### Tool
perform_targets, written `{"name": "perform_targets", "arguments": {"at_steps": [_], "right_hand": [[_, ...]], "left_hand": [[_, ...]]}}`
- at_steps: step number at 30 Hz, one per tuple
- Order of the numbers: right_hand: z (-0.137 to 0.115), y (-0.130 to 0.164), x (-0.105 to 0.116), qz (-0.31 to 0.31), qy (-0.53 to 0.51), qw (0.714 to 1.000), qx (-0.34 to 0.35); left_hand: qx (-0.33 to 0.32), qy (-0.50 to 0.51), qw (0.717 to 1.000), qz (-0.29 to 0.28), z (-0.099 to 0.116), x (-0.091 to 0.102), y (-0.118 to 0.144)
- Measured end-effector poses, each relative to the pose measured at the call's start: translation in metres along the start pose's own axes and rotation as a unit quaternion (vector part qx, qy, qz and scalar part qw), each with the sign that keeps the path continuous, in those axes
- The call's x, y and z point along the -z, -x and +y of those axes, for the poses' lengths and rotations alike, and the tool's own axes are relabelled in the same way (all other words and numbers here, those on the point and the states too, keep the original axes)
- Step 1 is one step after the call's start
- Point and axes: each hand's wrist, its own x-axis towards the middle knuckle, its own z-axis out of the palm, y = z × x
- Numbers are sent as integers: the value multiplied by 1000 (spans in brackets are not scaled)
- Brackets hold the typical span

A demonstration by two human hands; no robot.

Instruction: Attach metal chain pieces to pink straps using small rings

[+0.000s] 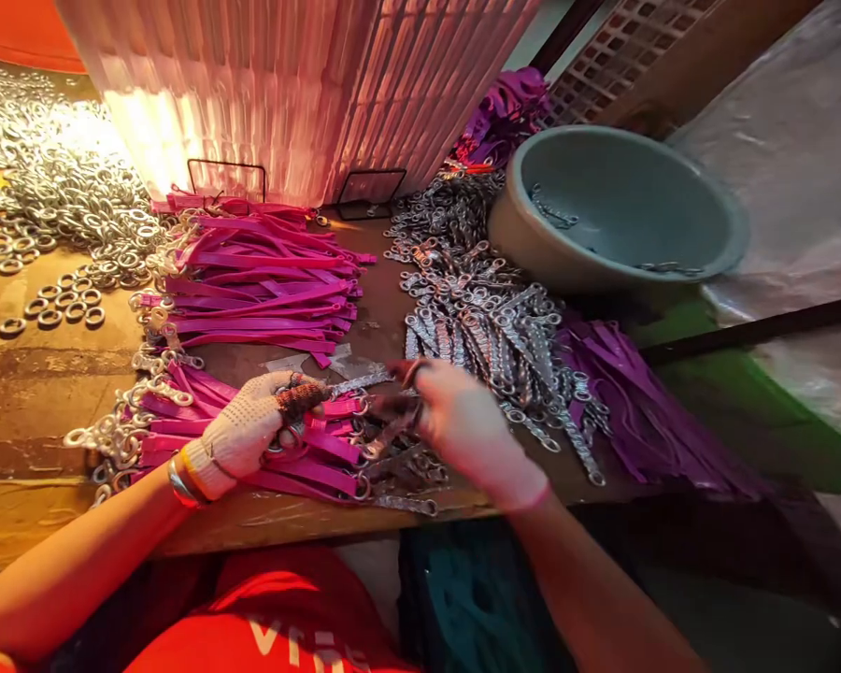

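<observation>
My left hand, in a knit glove, pinches a magenta strap with a metal ring at its end, above a pile of ringed straps on the wooden bench. My right hand, also gloved and blurred, grips a metal chain piece close to the strap's ring. A second stack of magenta straps lies further back. Between my hands lie a few loose chain pieces.
A heap of metal chain pieces spreads to the right, with purple straps beyond it. A grey-blue basin sits at the back right. Loose metal rings cover the back left. A ribbed translucent stack stands behind.
</observation>
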Motion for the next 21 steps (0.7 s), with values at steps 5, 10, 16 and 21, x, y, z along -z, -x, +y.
{"name": "perform_targets", "arguments": {"at_steps": [5,10,16,21], "right_hand": [[68,-74,-28,-36,154,961,-225],[75,-93,-55,-42,144,963,-224],[82,-88,-26,-8,79,959,-273],[45,-60,-5,101,-174,970,-136]], "left_hand": [[93,206,971,-82,-2,1,-5],[134,271,947,-107,0,9,-3],[83,122,989,-19,8,6,15],[0,-37,999,36,3,3,20]]}}
